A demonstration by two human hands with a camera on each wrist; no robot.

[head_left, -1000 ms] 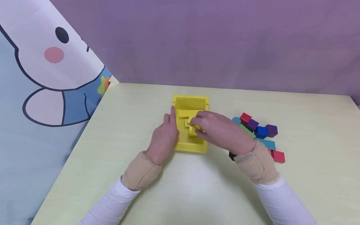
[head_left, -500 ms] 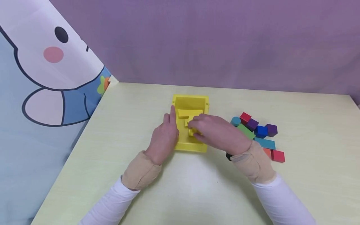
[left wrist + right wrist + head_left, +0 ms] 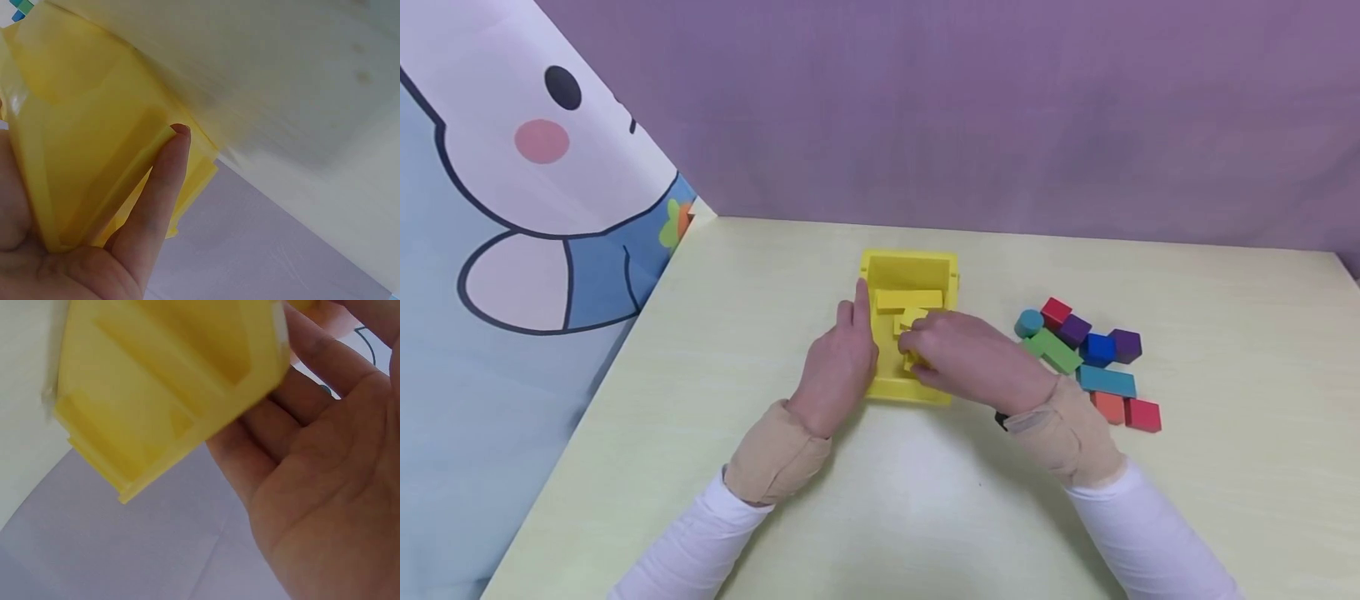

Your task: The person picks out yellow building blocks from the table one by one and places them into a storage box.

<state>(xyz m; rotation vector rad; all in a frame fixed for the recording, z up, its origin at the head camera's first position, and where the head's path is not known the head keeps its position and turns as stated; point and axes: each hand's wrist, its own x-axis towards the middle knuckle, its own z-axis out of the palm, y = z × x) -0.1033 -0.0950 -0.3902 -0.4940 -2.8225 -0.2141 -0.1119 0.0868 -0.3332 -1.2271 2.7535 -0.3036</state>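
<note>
A yellow bin (image 3: 910, 254) stands mid-table with its open side up. My left hand (image 3: 841, 362) holds its left wall, the index finger straight along the rim; the left wrist view shows that finger against the yellow wall (image 3: 87, 119). Inside the bin lie a long yellow block (image 3: 910, 302) and a small yellow block (image 3: 913, 318). My right hand (image 3: 958, 354) reaches over the right wall, fingers curled on another yellow block (image 3: 911, 362), mostly hidden under the fingertips. In the right wrist view the palm (image 3: 331, 475) lies beside the bin's wall.
Right of the bin several coloured blocks lie loosely grouped: a green block (image 3: 1054, 351), a teal block (image 3: 1107, 382), a blue cube (image 3: 1099, 350), a red cube (image 3: 1143, 415) and others. A black piece (image 3: 1002, 420) is partly hidden under my right wrist. A purple cloth (image 3: 1000, 117) hangs behind the table.
My right hand has moved slightly left and nearer to me inside the bin, uncovering the small yellow block and more of the coloured blocks. The left hand has stayed in place.
</note>
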